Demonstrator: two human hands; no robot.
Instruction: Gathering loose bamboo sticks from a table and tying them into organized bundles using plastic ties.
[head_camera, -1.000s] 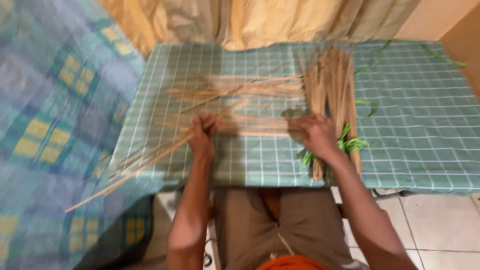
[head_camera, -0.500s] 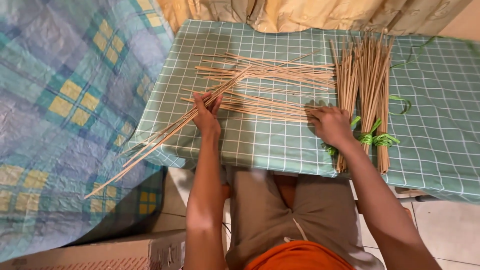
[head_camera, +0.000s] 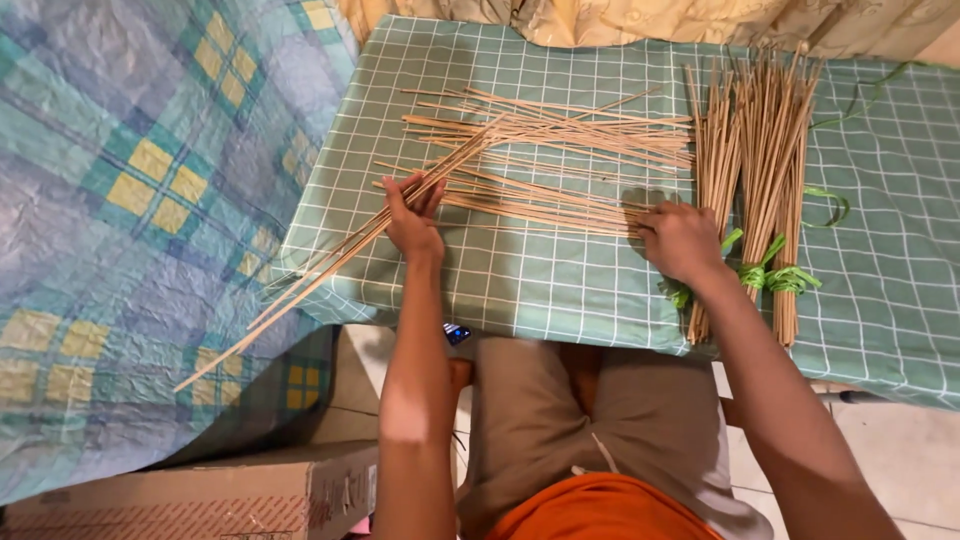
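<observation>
A few long sticks (head_camera: 330, 262) had been lifted slantwise by the closed left hand (head_camera: 413, 222); the right hand (head_camera: 680, 240) (flat, empty) pressed the stick pile (head_camera: 545, 205) beside it.

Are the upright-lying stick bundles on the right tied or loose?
Tied: green ties wrap the bundles near their lower ends, beside the right hand.

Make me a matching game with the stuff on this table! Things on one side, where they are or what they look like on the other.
Things:
1. left hand
2. right hand
3. tied stick bundles
4. cardboard box

Descriptions:
A. bound with green ribbon, at the table's right
B. on the floor, bottom left
C. grips long thin sticks that jut past the table's left edge
D. rests on the ends of the loose sticks, beside the bundles

Pairs: 1-C, 2-D, 3-A, 4-B
</observation>
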